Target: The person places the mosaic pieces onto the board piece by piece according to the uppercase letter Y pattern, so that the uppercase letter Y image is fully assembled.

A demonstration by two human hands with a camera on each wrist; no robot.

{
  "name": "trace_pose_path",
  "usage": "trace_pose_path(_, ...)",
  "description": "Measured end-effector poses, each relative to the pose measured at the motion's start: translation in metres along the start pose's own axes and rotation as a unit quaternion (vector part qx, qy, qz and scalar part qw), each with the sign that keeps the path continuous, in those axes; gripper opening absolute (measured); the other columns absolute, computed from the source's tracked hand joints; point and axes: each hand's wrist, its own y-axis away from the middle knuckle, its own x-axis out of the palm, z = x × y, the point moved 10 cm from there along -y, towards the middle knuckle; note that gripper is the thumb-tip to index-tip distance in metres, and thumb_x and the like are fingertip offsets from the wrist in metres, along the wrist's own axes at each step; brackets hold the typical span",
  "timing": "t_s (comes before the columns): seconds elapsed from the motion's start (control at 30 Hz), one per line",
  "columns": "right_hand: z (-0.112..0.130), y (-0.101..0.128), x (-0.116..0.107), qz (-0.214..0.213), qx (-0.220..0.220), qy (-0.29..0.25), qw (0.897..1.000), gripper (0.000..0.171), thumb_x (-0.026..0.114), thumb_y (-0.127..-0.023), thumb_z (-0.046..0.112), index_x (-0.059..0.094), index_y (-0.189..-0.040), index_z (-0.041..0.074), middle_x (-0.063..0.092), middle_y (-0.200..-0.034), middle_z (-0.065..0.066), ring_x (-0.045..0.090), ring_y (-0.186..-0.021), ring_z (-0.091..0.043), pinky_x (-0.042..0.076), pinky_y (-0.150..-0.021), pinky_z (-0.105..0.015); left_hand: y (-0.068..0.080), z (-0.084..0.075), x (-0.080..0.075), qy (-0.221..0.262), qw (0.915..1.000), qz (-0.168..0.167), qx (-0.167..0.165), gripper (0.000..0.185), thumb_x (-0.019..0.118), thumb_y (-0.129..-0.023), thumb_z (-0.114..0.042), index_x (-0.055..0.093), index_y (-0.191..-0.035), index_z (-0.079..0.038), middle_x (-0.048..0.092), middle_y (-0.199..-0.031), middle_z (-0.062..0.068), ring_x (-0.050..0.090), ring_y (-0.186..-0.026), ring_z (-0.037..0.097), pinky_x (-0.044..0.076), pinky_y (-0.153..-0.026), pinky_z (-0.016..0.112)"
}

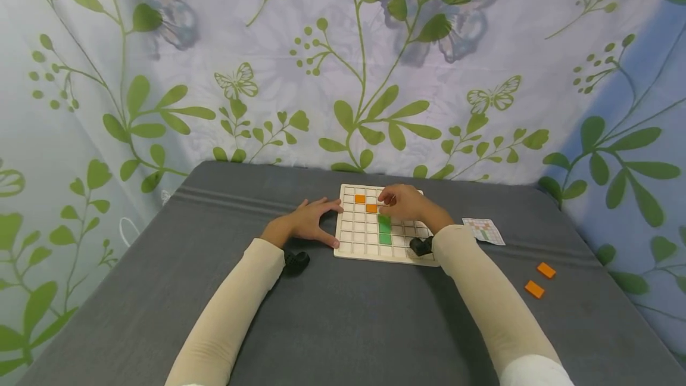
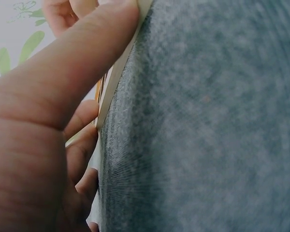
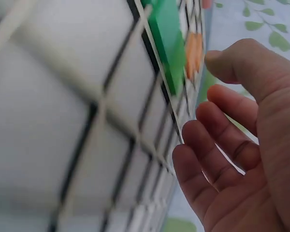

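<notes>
A pale wooden grid board (image 1: 375, 258) lies on the grey table. Two orange tiles (image 1: 360, 199) sit in its upper cells, and green tiles (image 1: 384, 225) run down a column near its middle. With thumb and fingers spread apart, my left hand (image 1: 309, 220) touches the board's left edge; the thumb (image 2: 92, 53) rests at its near corner. Over the upper right part of the board hovers my right hand (image 1: 404, 202). Its bent fingers (image 3: 198, 135) and thumb are apart beside the green tile (image 3: 169, 43), and nothing shows between them.
To the right of the board lies a small printed card (image 1: 483, 231) with a coloured grid pattern. Two loose orange tiles (image 1: 546, 270) lie farther right and nearer. A leaf-patterned curtain (image 1: 278, 106) hangs behind the table (image 1: 343, 326).
</notes>
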Motion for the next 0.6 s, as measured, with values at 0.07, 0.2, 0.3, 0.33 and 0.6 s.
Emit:
trace_pose_path(0.07, -0.002, 0.014, -0.01, -0.008, -0.011, 0.012, 1.0, 0.031, 0.072, -0.096, 0.02, 0.068, -0.121, 0.003, 0.066, -0.113, -0.011, 0.062, -0.106, -0.029, 0.052, -0.09, -0.047, -0.001, -0.002, 0.001, 0.001, 1.0, -0.003, 0.007, 0.088, 0.082, -0.079, -0.058, 0.045, -0.152, -0.024, 0.022, -0.167, -0.003, 0.01, -0.154, 0.028, -0.001, -0.119, 0.061)
trace_pose_path(0.2, -0.013, 0.054, -0.032, -0.033, -0.018, 0.043, 0.998, 0.032, 0.073, -0.095, 0.019, 0.068, -0.121, 0.001, 0.066, -0.11, -0.012, 0.062, -0.098, -0.027, 0.053, -0.084, -0.048, 0.001, -0.003, 0.002, 0.002, 1.0, -0.003, 0.008, 0.088, 0.082, -0.079, -0.057, 0.046, -0.151, -0.023, 0.023, -0.166, -0.003, 0.01, -0.154, 0.029, -0.001, -0.118, 0.061)
trace_pose_path(0.3, -0.032, 0.094, -0.047, -0.051, -0.007, 0.059, 0.997, 0.031, 0.074, -0.095, 0.019, 0.069, -0.119, 0.001, 0.066, -0.104, -0.007, 0.062, -0.091, -0.022, 0.054, -0.077, -0.043, 0.002, -0.004, 0.002, 0.009, 0.9999, -0.002, 0.009, 0.088, 0.083, -0.079, -0.057, 0.046, -0.152, -0.023, 0.022, -0.167, -0.003, 0.01, -0.154, 0.029, -0.002, -0.118, 0.061)
trace_pose_path(0.33, -0.037, 0.109, -0.052, -0.057, -0.004, 0.061, 0.996, 0.03, 0.075, -0.095, 0.019, 0.069, -0.118, 0.001, 0.066, -0.103, -0.006, 0.062, -0.089, -0.021, 0.054, -0.074, -0.042, 0.002, -0.005, 0.001, 0.01, 0.9999, -0.003, 0.01, 0.088, 0.082, -0.079, -0.057, 0.046, -0.152, -0.023, 0.022, -0.167, -0.003, 0.01, -0.154, 0.029, -0.002, -0.118, 0.061)
trace_pose_path(0.6, -0.076, 0.23, -0.079, -0.142, 0.049, 0.048, 0.987, 0.026, 0.076, -0.094, 0.02, 0.07, -0.115, 0.005, 0.066, -0.098, 0.0, 0.06, -0.08, -0.012, 0.051, -0.061, -0.031, 0.002, -0.005, -0.001, 0.015, 0.9997, -0.005, 0.02, 0.089, 0.082, -0.079, -0.058, 0.046, -0.151, -0.021, 0.022, -0.167, 0.0, 0.009, -0.154, 0.031, -0.002, -0.117, 0.063)
